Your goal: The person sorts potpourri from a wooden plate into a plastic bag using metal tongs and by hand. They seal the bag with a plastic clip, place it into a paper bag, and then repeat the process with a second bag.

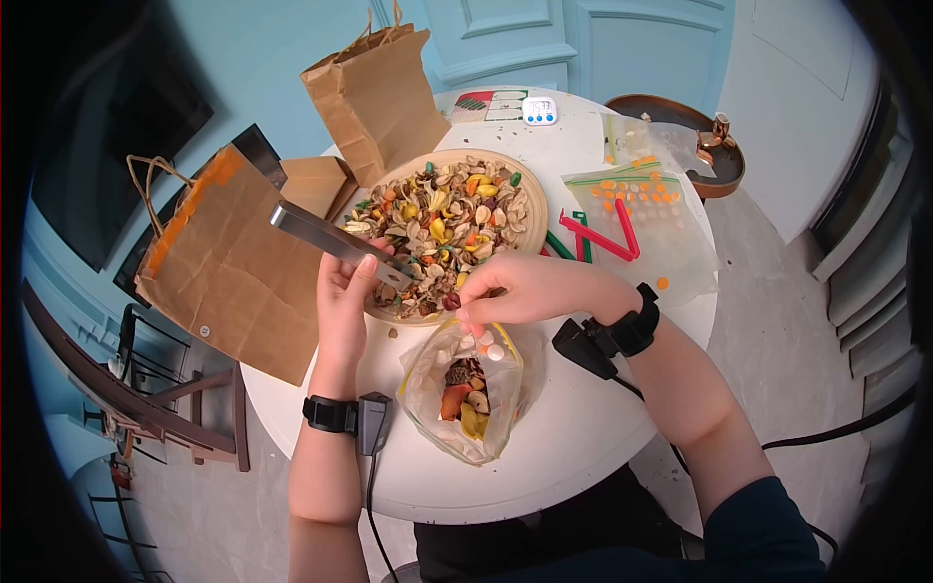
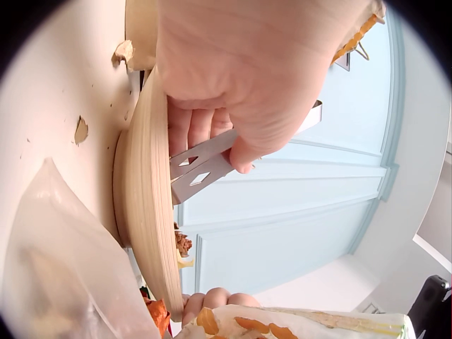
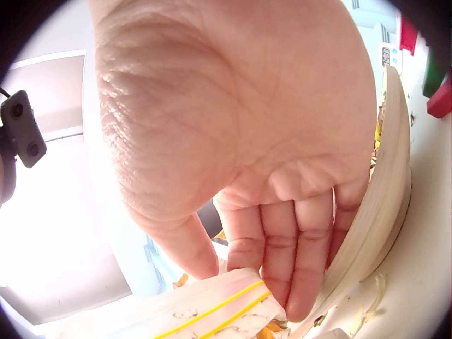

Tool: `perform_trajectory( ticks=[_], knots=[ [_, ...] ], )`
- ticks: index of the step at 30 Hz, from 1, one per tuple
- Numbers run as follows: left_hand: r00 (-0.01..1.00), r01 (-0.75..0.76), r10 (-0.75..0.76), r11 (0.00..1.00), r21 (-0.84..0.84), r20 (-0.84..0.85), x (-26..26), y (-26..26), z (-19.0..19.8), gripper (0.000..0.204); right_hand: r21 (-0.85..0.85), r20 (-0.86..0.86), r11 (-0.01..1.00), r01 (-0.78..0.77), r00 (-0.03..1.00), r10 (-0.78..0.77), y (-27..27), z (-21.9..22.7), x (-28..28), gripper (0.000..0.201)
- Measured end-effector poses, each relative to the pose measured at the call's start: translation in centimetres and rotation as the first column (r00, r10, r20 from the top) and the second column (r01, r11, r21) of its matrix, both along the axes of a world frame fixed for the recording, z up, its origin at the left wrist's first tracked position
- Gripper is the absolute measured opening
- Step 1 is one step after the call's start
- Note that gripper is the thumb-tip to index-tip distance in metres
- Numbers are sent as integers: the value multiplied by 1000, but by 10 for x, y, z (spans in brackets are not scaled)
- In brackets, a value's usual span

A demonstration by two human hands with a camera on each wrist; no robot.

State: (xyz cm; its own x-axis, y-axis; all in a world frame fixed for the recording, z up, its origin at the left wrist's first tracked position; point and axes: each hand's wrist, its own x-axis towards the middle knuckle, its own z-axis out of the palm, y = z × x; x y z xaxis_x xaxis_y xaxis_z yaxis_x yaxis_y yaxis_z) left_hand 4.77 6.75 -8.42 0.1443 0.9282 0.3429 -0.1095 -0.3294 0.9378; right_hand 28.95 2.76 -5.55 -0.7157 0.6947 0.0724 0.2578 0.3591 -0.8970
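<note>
My left hand [image 1: 342,299] holds metal tongs [image 1: 326,236] between thumb and fingers. Their slotted tips [image 2: 201,178] are slightly apart at the near rim of a round wooden tray [image 1: 534,209]. Dried potpourri [image 1: 437,228] in brown, cream, yellow, orange and green fills that tray. In front of it a clear zip bag [image 1: 513,394] stands with its mouth spread, some dried pieces [image 1: 466,400] inside. My right hand [image 1: 530,288] pinches the bag's far rim, thumb and fingertips partly hidden behind the plastic in the right wrist view.
Brown paper bags [image 1: 238,262] [image 1: 384,102] stand left and behind the tray. To the right lie flat zip bags [image 1: 680,238] with orange dots, plus red clips [image 1: 607,243] and green clips [image 1: 581,233]. A white timer [image 1: 539,111] sits at the back of the round table [image 1: 583,447].
</note>
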Motion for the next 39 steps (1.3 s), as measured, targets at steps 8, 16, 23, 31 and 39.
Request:
perform_trajectory(
  ticks=[8,16,23,31,39],
  knots=[
    [1000,11,-11,1000,-6,-5,0,-1,0,27,-2,10,1000,11,1000,-11,0,0,0,25],
    [1000,17,-17,1000,-18,-17,1,-1,1,31,23,10,1000,1,1000,-1,0,1,0,26],
    [999,32,-32,999,0,-26,2,-2,1,31,2,10,1000,15,1000,-15,-1,1,0,26],
    [999,45,-45,999,-8,-27,1,-1,1,29,22,6,1000,-3,1000,3,-1,1,0,26],
    [999,35,-35,999,-17,-20,1,0,0,27,14,-4,1000,-2,1000,2,0,1,0,26]
  ],
)
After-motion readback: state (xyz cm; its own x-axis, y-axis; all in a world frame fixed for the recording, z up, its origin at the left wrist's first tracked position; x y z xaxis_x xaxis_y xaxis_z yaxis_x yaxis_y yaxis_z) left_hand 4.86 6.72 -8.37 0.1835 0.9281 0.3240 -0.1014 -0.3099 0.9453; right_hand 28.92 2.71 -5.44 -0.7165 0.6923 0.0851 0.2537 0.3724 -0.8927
